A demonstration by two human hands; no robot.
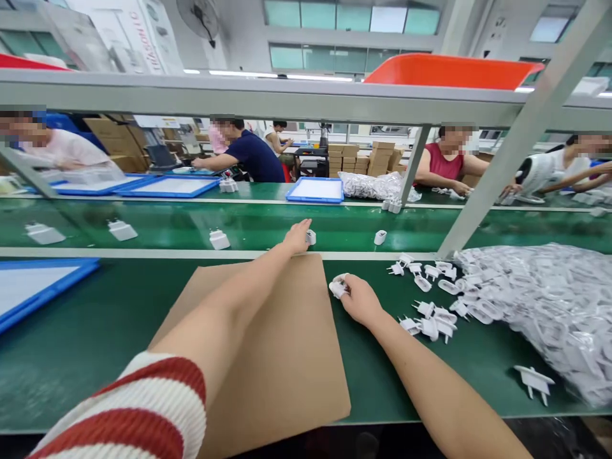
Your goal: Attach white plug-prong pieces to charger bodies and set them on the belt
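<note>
My left hand [298, 236] reaches out over the green conveyor belt, fingers stretched. Right beside its palm side is a white charger housing [311, 238], partly hidden by the hand; whether they touch is hard to tell. My right hand [362, 298] is closed around a white plug piece [338, 288] above the green bench, near the right edge of a brown cardboard sheet [282, 344]. Fingers cover part of that piece, and it may be more than one. Loose white two-pin plug pieces [433, 322] lie to the right of this hand.
A clear bag of plug pieces [549, 306] spreads over the right of the bench. More white housings [219, 240] sit along the belt. A blue-rimmed tray [52, 266] lies left. A slanted metal post [516, 134] stands right. Several people work across the belt.
</note>
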